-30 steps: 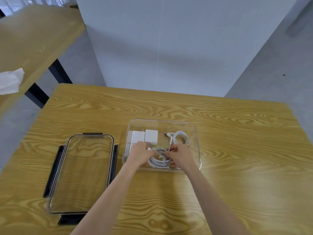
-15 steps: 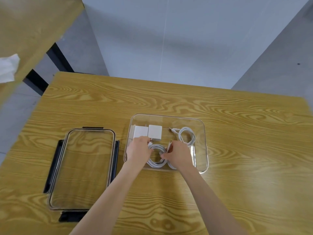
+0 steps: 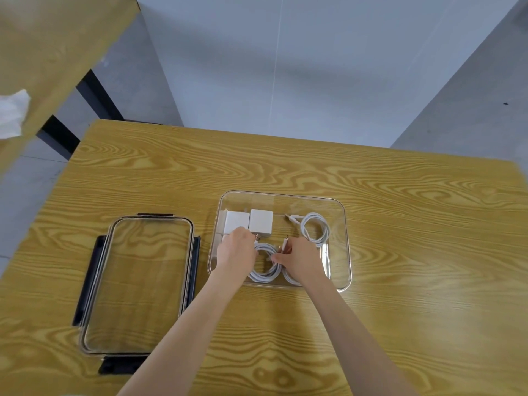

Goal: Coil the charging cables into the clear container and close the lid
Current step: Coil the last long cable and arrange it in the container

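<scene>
A clear rectangular container (image 3: 344,212) sits on the wooden table. Inside it, at the near side, lies a coiled white cable (image 3: 264,271); both my hands rest on it. My left hand (image 3: 235,252) presses the coil's left side, and my right hand (image 3: 300,260) pinches the cable near its plug end. A second coiled white cable (image 3: 315,228) lies in the far right part of the container. Two white charger blocks (image 3: 250,222) stand in its far left part. The clear lid (image 3: 137,284) with black latches lies flat on the table to the left, apart from the container.
The wooden table (image 3: 414,238) extends wide to the right and toward me. A second wooden surface (image 3: 51,52) with a white crumpled tissue (image 3: 11,114) stands at the far left. A grey wall rises behind the table's far edge.
My hands have stayed on the near coil, shifting slightly as they settle it in the container. The head view has drifted, so the container appears further right.
</scene>
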`<action>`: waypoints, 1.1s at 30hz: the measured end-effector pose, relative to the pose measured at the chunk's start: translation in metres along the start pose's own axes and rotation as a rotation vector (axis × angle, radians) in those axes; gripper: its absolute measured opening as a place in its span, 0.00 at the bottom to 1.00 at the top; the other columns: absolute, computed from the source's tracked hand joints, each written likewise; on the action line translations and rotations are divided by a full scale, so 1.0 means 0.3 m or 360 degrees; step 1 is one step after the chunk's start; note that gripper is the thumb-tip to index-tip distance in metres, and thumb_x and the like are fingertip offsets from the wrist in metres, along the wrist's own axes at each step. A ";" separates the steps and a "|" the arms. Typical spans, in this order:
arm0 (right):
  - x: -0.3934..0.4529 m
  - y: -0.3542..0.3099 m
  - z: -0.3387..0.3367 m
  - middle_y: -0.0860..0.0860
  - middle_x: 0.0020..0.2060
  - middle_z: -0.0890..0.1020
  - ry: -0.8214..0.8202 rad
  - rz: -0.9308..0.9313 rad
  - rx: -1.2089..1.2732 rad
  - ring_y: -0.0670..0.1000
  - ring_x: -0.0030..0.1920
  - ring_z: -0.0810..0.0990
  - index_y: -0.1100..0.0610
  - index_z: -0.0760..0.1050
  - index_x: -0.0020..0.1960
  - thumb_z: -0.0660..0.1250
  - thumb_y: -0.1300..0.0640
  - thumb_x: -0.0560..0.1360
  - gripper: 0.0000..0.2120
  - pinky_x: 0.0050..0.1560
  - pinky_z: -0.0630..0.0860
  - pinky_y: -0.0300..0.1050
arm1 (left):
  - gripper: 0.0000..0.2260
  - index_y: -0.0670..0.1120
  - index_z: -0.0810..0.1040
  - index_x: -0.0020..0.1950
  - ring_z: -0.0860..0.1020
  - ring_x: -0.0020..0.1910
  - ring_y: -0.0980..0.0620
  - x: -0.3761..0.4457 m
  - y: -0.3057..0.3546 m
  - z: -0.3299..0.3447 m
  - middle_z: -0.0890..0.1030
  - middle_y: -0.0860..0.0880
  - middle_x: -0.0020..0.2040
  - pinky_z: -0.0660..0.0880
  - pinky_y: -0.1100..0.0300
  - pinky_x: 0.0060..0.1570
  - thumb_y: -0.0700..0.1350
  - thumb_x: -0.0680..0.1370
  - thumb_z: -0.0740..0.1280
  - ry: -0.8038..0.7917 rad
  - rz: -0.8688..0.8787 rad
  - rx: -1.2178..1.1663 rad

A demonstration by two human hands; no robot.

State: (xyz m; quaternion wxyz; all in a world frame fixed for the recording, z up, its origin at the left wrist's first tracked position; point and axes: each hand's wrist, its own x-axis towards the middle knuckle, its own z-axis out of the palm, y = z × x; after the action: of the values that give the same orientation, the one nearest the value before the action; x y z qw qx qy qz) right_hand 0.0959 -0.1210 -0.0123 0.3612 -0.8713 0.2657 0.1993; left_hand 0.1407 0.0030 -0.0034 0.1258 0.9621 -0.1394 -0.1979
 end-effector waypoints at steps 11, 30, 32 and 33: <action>-0.010 0.013 -0.040 0.52 0.33 0.76 -0.0247 -0.0061 0.0086 0.49 0.31 0.74 0.54 0.67 0.35 0.74 0.59 0.68 0.14 0.33 0.70 0.41 | 0.12 0.39 0.72 0.59 0.76 0.50 0.46 -0.018 0.005 -0.004 0.71 0.43 0.56 0.68 0.62 0.41 0.44 0.79 0.61 -0.0195 0.0146 0.0060; -0.011 -0.005 -0.027 0.52 0.32 0.78 -0.0183 -0.0182 0.0138 0.42 0.22 0.76 0.62 0.72 0.44 0.64 0.58 0.76 0.07 0.29 0.72 0.34 | 0.11 0.43 0.80 0.57 0.78 0.47 0.50 -0.027 -0.007 -0.006 0.79 0.45 0.54 0.68 0.64 0.38 0.43 0.79 0.62 -0.0034 0.0006 -0.0246; -0.004 0.000 -0.024 0.54 0.34 0.79 -0.0182 -0.0145 0.0217 0.45 0.26 0.77 0.67 0.75 0.49 0.66 0.60 0.76 0.10 0.35 0.77 0.39 | 0.11 0.44 0.80 0.58 0.78 0.50 0.48 -0.022 -0.004 -0.003 0.78 0.45 0.55 0.67 0.64 0.39 0.42 0.79 0.61 -0.0035 0.0022 -0.0184; -0.004 0.000 -0.022 0.55 0.34 0.79 -0.0165 -0.0133 0.0251 0.47 0.27 0.78 0.68 0.76 0.50 0.66 0.60 0.75 0.10 0.38 0.79 0.43 | 0.11 0.44 0.80 0.58 0.78 0.51 0.48 -0.018 -0.004 -0.002 0.77 0.45 0.55 0.67 0.64 0.39 0.41 0.79 0.61 -0.0035 0.0021 -0.0176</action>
State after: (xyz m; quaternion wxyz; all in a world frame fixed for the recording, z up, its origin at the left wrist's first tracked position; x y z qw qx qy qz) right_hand 0.0961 -0.1254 -0.0074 0.4500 -0.8390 0.2250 0.2074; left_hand 0.1365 0.0061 -0.0014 0.1785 0.9504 -0.1360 -0.2151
